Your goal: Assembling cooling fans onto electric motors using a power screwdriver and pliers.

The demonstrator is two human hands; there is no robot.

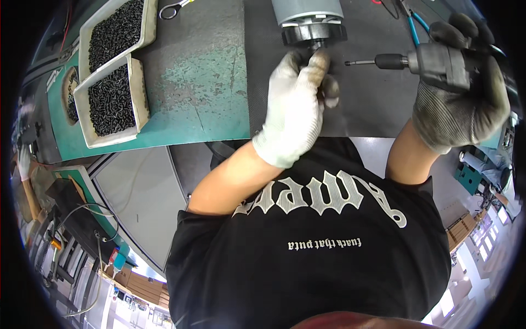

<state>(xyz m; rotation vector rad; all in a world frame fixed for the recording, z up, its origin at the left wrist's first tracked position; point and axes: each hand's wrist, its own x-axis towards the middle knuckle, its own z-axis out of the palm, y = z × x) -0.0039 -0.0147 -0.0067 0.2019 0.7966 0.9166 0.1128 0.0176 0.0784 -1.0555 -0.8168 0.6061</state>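
Note:
A grey cylindrical motor (308, 10) with a black ring-shaped end (314, 34) lies at the top centre of the bench, its short shaft pointing toward me. My left hand (296, 107), in a white glove with greyed fingertips, is closed in a pinch right at that shaft. The fingers hide whatever is between them. To the right, my right hand (457, 112), in a dirty grey-white glove, grips a power screwdriver (441, 64). Its thin bit (359, 63) points left toward my left hand, a short gap apart from it.
Two white bins (141, 93) of small black screws stand at the left, beside a round dish (67, 96) with more. A ring-ended tool (170, 11) lies at the top left, blue-handled pliers (413, 30) at the top right. Another person's gloved hand (24, 162) shows at the far left.

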